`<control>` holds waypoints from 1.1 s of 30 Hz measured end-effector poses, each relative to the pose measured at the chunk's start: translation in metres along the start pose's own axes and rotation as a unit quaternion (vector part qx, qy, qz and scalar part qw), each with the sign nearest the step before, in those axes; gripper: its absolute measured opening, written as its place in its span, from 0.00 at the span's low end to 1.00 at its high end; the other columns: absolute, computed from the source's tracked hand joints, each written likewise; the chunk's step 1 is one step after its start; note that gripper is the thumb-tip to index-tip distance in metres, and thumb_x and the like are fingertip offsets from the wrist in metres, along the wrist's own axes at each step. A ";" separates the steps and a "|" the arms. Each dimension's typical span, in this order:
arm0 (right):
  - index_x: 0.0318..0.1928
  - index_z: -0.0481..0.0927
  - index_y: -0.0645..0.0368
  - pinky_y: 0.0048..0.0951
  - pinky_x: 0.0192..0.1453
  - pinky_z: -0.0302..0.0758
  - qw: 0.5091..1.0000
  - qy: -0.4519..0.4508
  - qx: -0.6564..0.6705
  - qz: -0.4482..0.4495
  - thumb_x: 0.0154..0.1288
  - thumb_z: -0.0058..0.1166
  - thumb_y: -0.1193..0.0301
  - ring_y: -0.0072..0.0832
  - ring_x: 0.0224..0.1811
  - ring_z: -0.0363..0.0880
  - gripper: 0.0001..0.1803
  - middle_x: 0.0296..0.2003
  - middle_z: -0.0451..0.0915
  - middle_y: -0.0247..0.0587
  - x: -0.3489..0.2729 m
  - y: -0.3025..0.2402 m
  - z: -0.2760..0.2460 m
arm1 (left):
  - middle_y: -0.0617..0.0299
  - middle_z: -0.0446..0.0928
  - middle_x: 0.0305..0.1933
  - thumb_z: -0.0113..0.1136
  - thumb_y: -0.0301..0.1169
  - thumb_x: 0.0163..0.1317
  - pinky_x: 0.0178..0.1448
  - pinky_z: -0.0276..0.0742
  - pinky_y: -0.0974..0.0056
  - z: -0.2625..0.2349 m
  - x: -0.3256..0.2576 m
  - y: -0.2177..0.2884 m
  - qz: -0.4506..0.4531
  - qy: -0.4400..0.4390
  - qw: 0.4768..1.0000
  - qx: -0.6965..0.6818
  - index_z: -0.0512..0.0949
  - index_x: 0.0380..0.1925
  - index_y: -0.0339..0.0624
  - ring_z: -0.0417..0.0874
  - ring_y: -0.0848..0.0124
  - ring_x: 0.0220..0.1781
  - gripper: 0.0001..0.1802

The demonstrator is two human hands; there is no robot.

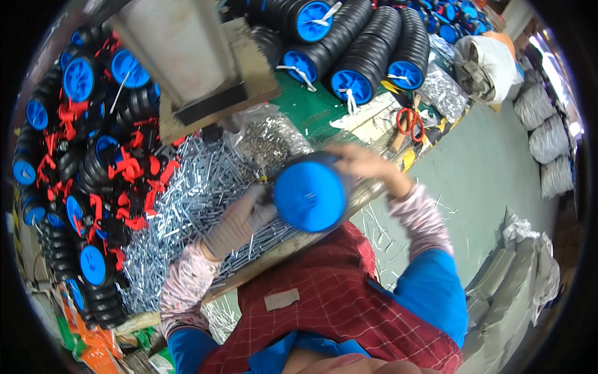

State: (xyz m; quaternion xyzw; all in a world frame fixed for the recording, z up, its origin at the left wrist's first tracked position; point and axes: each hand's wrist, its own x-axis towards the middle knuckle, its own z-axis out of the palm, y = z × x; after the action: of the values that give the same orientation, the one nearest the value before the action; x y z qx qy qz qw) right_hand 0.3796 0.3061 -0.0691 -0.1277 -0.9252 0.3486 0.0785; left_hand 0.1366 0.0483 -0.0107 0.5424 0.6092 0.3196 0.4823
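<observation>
A wheel with a blue plastic hub and black tyre (pixel 309 194) is held up in front of my chest, hub face toward me. My right hand (pixel 364 163), bare, grips its upper right edge. My left hand (pixel 240 219), in a grey knit glove, touches the wheel's left side and rests over a heap of shiny metal pins (pixel 187 206) on the bench. Whether the left hand pinches a pin I cannot tell.
Stacks of black wheels with blue hubs and red clips (pixel 93 168) fill the left. More wheel stacks (pixel 367 50) lie at the back. A grey machine post (pixel 180 50) stands on the green bench. Red-handled scissors (pixel 409 121) and filled sacks (pixel 548 124) are at right.
</observation>
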 end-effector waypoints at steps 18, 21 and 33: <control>0.31 0.76 0.60 0.44 0.39 0.75 0.825 0.471 -0.281 0.134 0.73 0.51 0.63 0.46 0.34 0.80 0.15 0.29 0.77 0.45 0.008 0.212 -0.158 | 0.60 0.80 0.46 0.59 0.35 0.68 0.55 0.75 0.67 0.037 0.116 0.058 0.017 -0.159 0.987 -0.005 0.74 0.54 0.37 0.80 0.73 0.48 0.18; 0.31 0.76 0.62 0.40 0.37 0.72 0.849 0.499 -0.163 0.051 0.75 0.49 0.63 0.44 0.31 0.77 0.17 0.27 0.74 0.46 0.001 0.159 -0.169 | 0.60 0.79 0.45 0.59 0.29 0.66 0.55 0.75 0.67 0.027 0.137 0.063 0.058 -0.105 0.993 0.003 0.75 0.52 0.37 0.80 0.73 0.47 0.16; 0.31 0.76 0.61 0.44 0.38 0.70 0.947 0.240 0.013 -0.212 0.65 0.59 0.70 0.43 0.29 0.72 0.09 0.27 0.70 0.44 -0.035 0.028 -0.008 | 0.51 0.73 0.64 0.65 0.41 0.60 0.67 0.69 0.51 0.088 0.291 0.150 0.457 0.042 0.826 0.327 0.72 0.59 0.42 0.74 0.49 0.65 0.29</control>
State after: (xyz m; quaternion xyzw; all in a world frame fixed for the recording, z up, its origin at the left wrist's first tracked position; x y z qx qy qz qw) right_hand 0.4203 0.3212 -0.0837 -0.0074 -0.8800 0.2947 0.3723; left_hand 0.2877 0.3493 0.0269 0.8707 0.3804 0.3078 0.0494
